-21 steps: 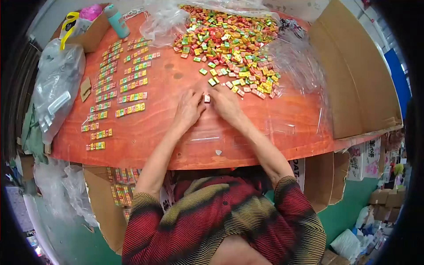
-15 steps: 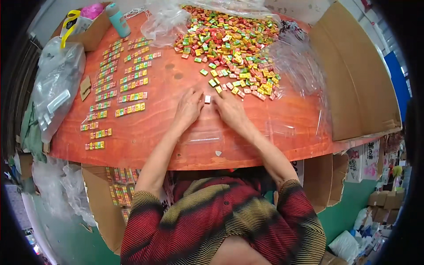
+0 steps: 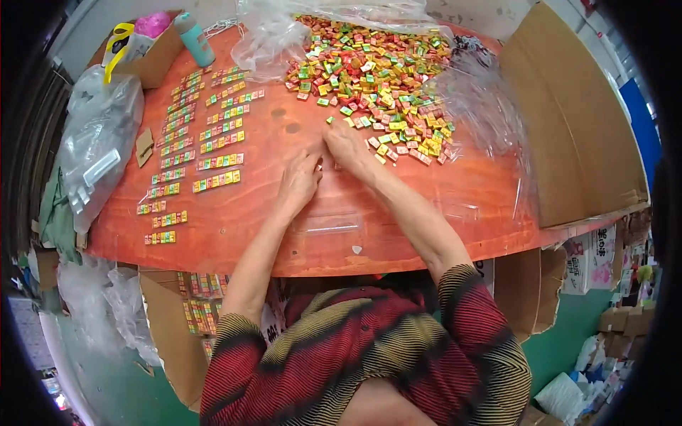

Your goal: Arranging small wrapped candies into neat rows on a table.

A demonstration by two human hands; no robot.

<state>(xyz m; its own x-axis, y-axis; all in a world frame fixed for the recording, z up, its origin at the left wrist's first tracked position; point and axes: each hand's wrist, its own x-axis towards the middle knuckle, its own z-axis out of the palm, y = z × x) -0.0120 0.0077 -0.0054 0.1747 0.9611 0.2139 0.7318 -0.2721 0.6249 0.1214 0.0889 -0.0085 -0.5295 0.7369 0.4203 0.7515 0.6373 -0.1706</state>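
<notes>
My left hand (image 3: pixel 301 179) rests over the middle of the red table (image 3: pixel 270 245), its fingers curled in a pinch. A pale bit of a small box (image 3: pixel 320 168) shows at its fingertips; the rest is hidden. Farther forward, my right hand (image 3: pixel 347 147) has its fingertips together on a small green box (image 3: pixel 329 120) at the near left edge of the pile. That loose pile (image 3: pixel 383 78) holds many red, yellow and green small boxes. To the left, short rows of the same boxes (image 3: pixel 217 181) lie side by side in two columns.
Clear plastic film (image 3: pixel 483 106) lies right of the pile, beside a tall cardboard box (image 3: pixel 579 121). A plastic bag (image 3: pixel 99 142), a turquoise bottle (image 3: pixel 194 40) and a carton (image 3: pixel 153 64) stand at left. Below the table edge, an open carton (image 3: pixel 170 341) contains more rows.
My right hand has moved forward and left to the pile's edge. The pale small box that stood between my hands is now mostly hidden at my left fingertips. The view has shifted slightly.
</notes>
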